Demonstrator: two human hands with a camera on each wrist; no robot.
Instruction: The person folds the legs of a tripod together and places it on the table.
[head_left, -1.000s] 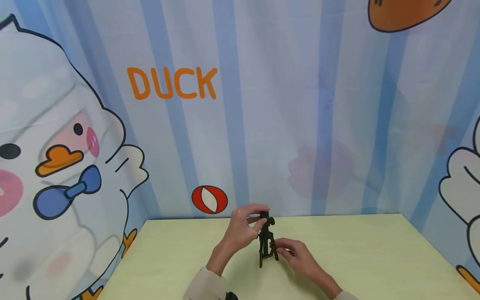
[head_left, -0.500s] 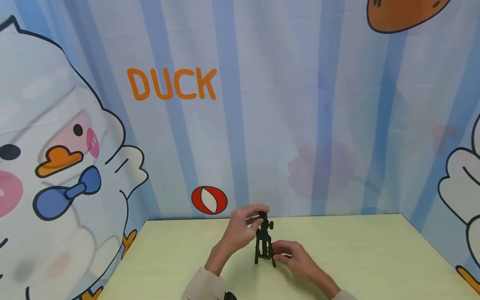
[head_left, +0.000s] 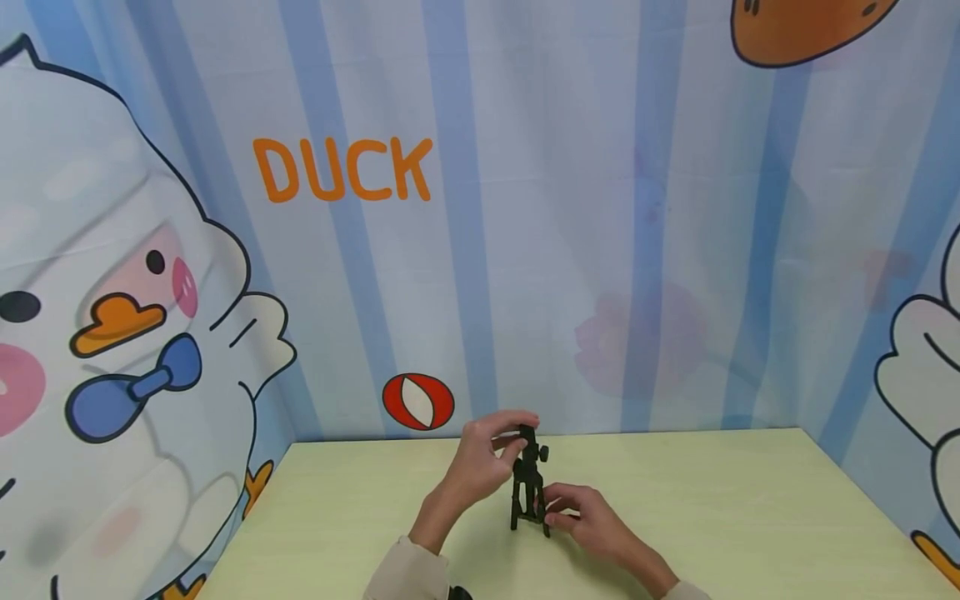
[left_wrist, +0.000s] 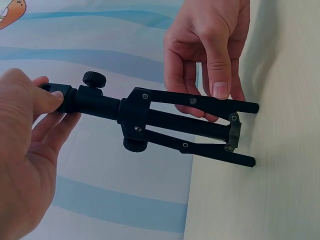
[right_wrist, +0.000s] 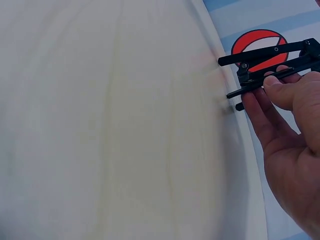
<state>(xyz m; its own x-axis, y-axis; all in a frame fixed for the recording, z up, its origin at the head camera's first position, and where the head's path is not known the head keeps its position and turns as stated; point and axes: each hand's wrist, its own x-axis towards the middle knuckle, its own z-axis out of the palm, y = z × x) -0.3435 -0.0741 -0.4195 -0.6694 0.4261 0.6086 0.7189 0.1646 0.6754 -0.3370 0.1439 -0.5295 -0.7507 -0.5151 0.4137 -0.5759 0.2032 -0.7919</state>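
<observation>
A small black tripod (head_left: 528, 479) stands roughly upright between the two hands, its legs only slightly spread. My left hand (head_left: 483, 458) grips the tripod's head from above, thumb on the near side. In the left wrist view, two knobs and the hinged braces between the legs show clearly. Lower down, my right hand (head_left: 592, 517) pinches one leg between thumb and fingers, as the right wrist view of the tripod legs (right_wrist: 270, 52) also shows. Whether the feet bear on the table cannot be told.
A pale yellow-green table (head_left: 360, 500) lies under the hands. Behind it hangs a blue striped curtain (head_left: 555, 250) with printed ducks and lettering. A dark round object (head_left: 461, 592) shows by the left sleeve.
The tripod has turned a little about its upright axis, and its legs have shifted slightly left. My right hand has moved slightly left and down with the leg; the left hand keeps its hold.
</observation>
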